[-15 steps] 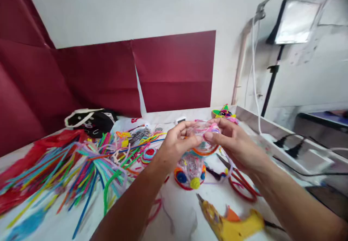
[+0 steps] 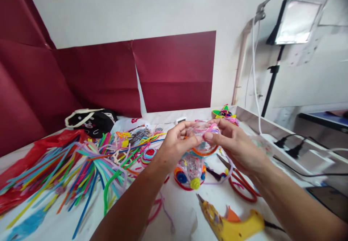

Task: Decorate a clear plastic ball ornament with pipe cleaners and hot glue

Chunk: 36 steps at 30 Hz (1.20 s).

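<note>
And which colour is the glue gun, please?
The glue gun is mostly yellow, with an orange trigger; head view.

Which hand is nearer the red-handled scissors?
Right. In the picture, the right hand shows just above the red-handled scissors; the left hand is farther off, up and to their left.

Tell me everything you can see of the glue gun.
The glue gun lies on the white table, its lower side cut off by the picture's bottom edge. The body is yellow, apparently plastic, smudged toward the front, with an orange trigger. The grey, pointed tip aims away and left; a dark cord leaves the handle. Neither the left hand nor the right hand touches it.
</note>
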Each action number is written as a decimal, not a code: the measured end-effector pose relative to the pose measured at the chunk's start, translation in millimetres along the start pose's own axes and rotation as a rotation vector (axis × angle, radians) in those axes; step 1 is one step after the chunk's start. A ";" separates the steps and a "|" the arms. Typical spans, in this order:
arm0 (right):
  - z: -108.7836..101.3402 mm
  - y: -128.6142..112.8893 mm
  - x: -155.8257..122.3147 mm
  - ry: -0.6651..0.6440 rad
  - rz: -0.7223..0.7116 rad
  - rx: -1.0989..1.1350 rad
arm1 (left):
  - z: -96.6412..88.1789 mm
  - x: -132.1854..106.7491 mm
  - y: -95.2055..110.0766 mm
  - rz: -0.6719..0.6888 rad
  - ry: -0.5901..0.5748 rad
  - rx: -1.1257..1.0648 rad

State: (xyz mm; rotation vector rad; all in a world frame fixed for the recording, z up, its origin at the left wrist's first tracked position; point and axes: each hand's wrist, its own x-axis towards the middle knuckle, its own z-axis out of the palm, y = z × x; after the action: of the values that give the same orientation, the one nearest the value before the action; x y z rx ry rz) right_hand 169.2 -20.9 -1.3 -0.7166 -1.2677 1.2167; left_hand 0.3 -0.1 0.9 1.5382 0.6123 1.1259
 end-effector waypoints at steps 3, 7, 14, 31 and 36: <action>0.4 1.3 1.3 0.017 -0.012 -0.038 | -0.5 0.2 -1.0 0.004 0.004 0.026; 0.3 2.8 1.6 0.033 -0.009 -0.059 | -0.4 -0.1 -1.3 -0.002 0.011 0.055; -0.6 2.6 0.5 0.036 0.001 -0.038 | 0.4 -1.1 -1.1 0.001 0.025 0.042; -5.5 -0.8 4.9 0.040 0.061 0.086 | 10.3 0.1 5.5 -0.020 0.039 0.091; -8.1 0.7 6.6 0.055 0.036 0.083 | 12.9 4.8 15.2 -0.051 0.022 0.133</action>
State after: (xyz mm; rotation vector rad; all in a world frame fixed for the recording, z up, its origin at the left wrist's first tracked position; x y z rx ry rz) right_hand 175.9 -12.8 -1.6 -0.7100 -1.1570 1.2637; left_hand 11.0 -6.2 17.2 1.6154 0.7506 1.0826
